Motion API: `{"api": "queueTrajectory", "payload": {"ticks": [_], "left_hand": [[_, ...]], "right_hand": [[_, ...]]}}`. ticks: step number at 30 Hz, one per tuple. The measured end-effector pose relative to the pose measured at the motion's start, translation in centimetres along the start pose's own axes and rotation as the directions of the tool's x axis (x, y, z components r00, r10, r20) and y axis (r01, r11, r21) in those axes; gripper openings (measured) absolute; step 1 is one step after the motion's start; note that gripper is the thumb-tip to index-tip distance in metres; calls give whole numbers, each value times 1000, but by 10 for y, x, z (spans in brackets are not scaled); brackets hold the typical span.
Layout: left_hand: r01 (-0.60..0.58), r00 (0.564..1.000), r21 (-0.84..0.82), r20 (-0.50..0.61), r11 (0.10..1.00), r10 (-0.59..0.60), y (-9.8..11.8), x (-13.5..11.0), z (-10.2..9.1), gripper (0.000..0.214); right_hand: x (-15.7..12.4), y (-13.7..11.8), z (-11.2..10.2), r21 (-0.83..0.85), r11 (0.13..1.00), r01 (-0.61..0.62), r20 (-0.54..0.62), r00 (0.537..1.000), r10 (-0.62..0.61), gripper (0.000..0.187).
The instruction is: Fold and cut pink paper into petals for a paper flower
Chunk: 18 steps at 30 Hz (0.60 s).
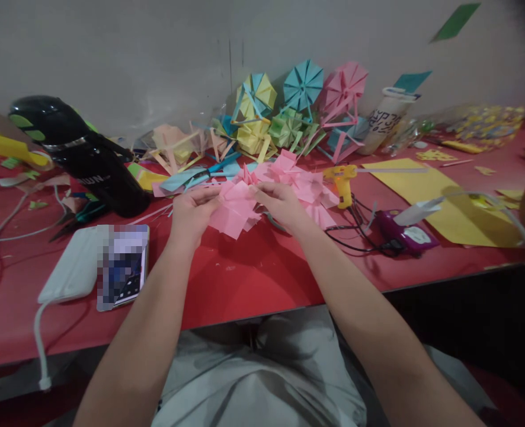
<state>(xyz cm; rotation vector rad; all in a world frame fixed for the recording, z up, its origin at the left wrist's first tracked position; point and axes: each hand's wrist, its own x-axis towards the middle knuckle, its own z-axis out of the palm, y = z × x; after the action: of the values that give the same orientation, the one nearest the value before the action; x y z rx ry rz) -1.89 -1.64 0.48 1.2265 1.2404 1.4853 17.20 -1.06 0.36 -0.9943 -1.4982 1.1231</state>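
Between my two hands is a pink folded-paper piece (pixel 234 209), raised a little over the red table. My left hand (pixel 194 212) pinches its left upper edge between thumb and fingers. At its upper right, my right hand (pixel 277 201) grips it the same way, the fingertips partly hidden by the paper. Right behind lie more pink folded papers (pixel 304 182), spread in an overlapping pile. A yellow glue gun (pixel 343 182) rests just right of that pile. Light blue paper (pixel 186 179) lies behind my left hand.
Folded-paper wheels (pixel 304 85) in several colours stand along the wall. A black bottle (pixel 98 163), a white power bank (pixel 73 264) and a phone (pixel 124 267) are at left. On the right are a purple power strip (pixel 402 234), cables and yellow paper (pixel 462 219).
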Motion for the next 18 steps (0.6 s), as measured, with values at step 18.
{"api": "queueTrajectory", "payload": {"ticks": [18], "left_hand": [[152, 984, -26, 95, 988, -149, -3, -2, 8, 30]], "right_hand": [[-1, 3, 13, -277, 950, 146, -244, 945, -216, 35]]}}
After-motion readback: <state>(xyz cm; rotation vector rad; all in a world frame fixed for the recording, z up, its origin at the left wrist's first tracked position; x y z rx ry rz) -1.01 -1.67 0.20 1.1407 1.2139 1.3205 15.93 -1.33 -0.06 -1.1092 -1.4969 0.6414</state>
